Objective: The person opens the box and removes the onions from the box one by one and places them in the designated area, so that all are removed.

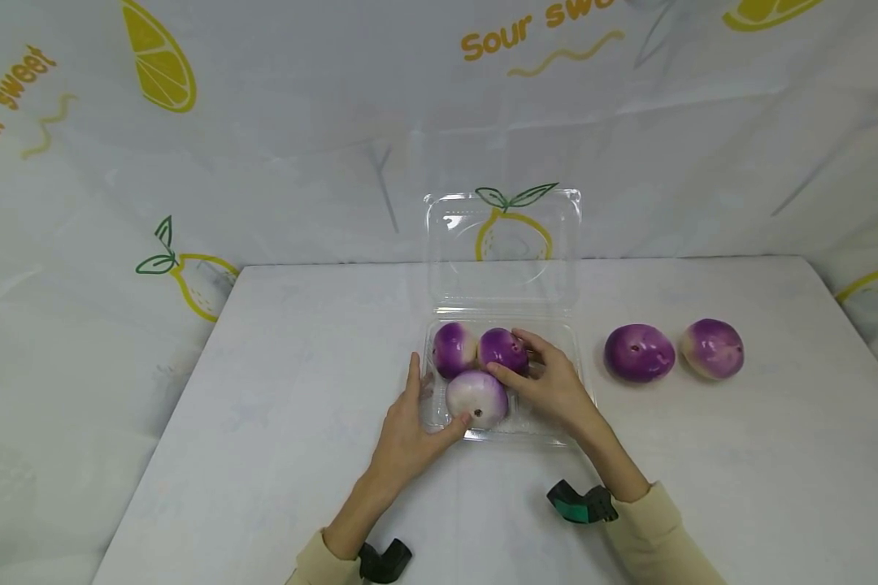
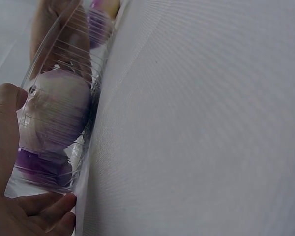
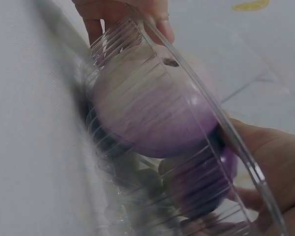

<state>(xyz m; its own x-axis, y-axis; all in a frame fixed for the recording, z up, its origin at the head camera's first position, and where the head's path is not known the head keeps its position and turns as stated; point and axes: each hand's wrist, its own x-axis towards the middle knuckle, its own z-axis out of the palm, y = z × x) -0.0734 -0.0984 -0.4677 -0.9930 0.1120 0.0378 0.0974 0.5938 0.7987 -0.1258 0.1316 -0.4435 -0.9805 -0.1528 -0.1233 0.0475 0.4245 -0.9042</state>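
Note:
A clear plastic clamshell box [image 1: 541, 426] stands with its lid [image 1: 503, 284] raised at the back. Inside are three purple-and-white turnips: one at the back left [image 1: 454, 350], one at the back right [image 1: 502, 350] and a paler one [image 1: 477, 398] in front. My right hand [image 1: 549, 382] grips the back-right turnip between thumb and fingers. My left hand [image 1: 410, 431] rests at the box's front left corner. Its fingers lie fairly straight along the left side, while the thumb touches the front rim beside the pale turnip [image 2: 59, 110]. Some right fingertips are hidden behind the turnip.
Two more purple turnips, a darker one [image 1: 639, 353] and a paler one [image 1: 713, 348], lie on the white table [image 1: 300, 349] right of the box. A white curtain [image 1: 322, 195] with lemon prints hangs behind the table's back edge, close to the raised lid.

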